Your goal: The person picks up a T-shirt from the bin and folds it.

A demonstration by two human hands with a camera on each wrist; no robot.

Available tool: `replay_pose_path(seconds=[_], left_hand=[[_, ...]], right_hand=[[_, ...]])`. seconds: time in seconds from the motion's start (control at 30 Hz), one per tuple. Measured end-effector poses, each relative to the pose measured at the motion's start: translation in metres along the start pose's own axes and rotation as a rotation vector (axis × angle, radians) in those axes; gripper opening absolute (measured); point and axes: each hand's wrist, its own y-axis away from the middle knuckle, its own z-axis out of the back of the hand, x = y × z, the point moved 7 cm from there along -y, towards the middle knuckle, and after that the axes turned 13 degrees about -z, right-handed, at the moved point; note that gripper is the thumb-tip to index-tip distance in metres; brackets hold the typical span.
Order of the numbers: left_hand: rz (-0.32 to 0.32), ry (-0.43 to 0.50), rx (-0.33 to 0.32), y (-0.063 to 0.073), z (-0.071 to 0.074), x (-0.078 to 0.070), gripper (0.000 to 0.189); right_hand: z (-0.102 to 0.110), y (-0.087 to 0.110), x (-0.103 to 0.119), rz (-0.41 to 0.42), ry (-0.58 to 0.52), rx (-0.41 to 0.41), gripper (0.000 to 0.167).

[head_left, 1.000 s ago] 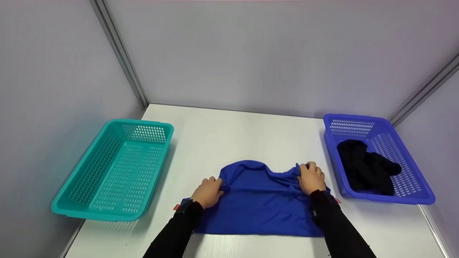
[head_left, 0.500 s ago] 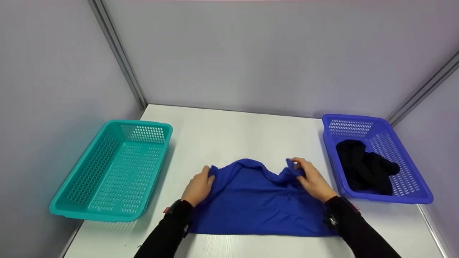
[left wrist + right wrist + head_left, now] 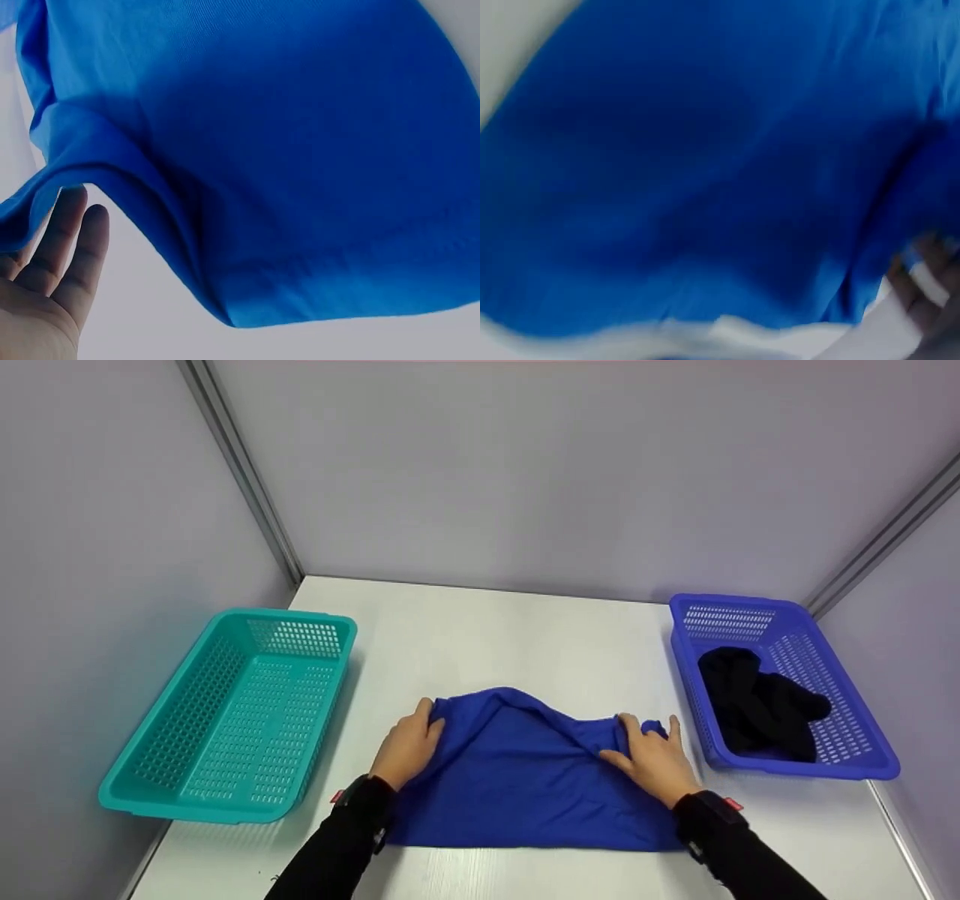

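A blue garment (image 3: 525, 780) lies spread on the white table, its lower edge straight and its upper edge wavy with a few creases. My left hand (image 3: 405, 746) pinches its upper left corner; in the left wrist view the fingers (image 3: 88, 247) reach behind the lifted cloth and the thumb is hidden. At the upper right corner, my right hand (image 3: 660, 765) rests on the fabric with fingers and thumb spread, and a small bunched bit of cloth pokes up between the fingers. That hand is blurred and mostly out of frame in the right wrist view.
To the left stands a teal perforated basket (image 3: 112, 787) with nothing in it. A purple-blue basket (image 3: 862, 712) on the right contains a crumpled black cloth item (image 3: 757, 705). Grey panels wall in the table (image 3: 480, 637) at the back and sides.
Both hands have shifted outward, and the garment's upper left corner is pulled further left. My right hand has released its hold on the upper right edge and spread its fingers there.
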Motion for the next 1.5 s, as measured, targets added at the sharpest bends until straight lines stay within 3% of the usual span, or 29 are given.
replay_pose_path(seconds=[0.07,0.17,0.3,0.37,0.47,0.6,0.73,0.87,1.0,1.1,1.3,1.5], left_hand=[[0.002,-0.003,0.009,-0.002,0.000,-0.001,0.013],[0.008,-0.004,0.007,-0.004,0.002,-0.001,0.013],[0.030,-0.003,-0.033,-0.007,0.013,0.001,0.015],[0.040,0.009,-0.065,-0.010,0.023,0.001,0.019],[0.027,0.031,-0.121,-0.020,0.042,-0.002,0.018],[-0.001,0.051,-0.205,-0.035,0.066,-0.006,0.012],[0.003,0.080,-0.290,-0.046,0.084,-0.003,0.014],[0.040,0.155,-0.331,-0.049,0.094,0.004,0.013],[0.059,0.184,-0.318,-0.044,0.095,0.010,0.014],[0.034,0.145,-0.242,-0.034,0.089,0.010,0.017],[-0.023,-0.025,-0.047,-0.010,0.071,0.013,0.018],[-0.065,-0.284,0.050,0.010,0.059,0.017,0.019]], right_hand=[[-0.002,-0.003,0.001,-0.062,0.033,-0.036,0.056],[0.002,-0.009,0.003,-0.098,0.011,-0.093,0.029],[0.019,-0.022,0.001,-0.090,-0.152,-0.145,0.008],[0.034,-0.031,-0.004,-0.100,-0.271,-0.140,0.016],[0.059,-0.047,-0.014,-0.165,-0.412,-0.062,0.032],[0.097,-0.068,-0.021,-0.247,-0.417,-0.006,0.036],[0.126,-0.083,-0.018,-0.257,-0.434,-0.074,0.029],[0.141,-0.089,-0.015,-0.248,-0.491,-0.128,0.027],[0.144,-0.080,-0.013,-0.172,-0.506,-0.123,0.024],[0.136,-0.061,-0.014,-0.061,-0.504,-0.010,0.020],[0.101,-0.010,-0.028,0.125,-0.426,0.345,0.012],[0.066,0.027,-0.042,0.247,-0.370,0.522,0.014]])
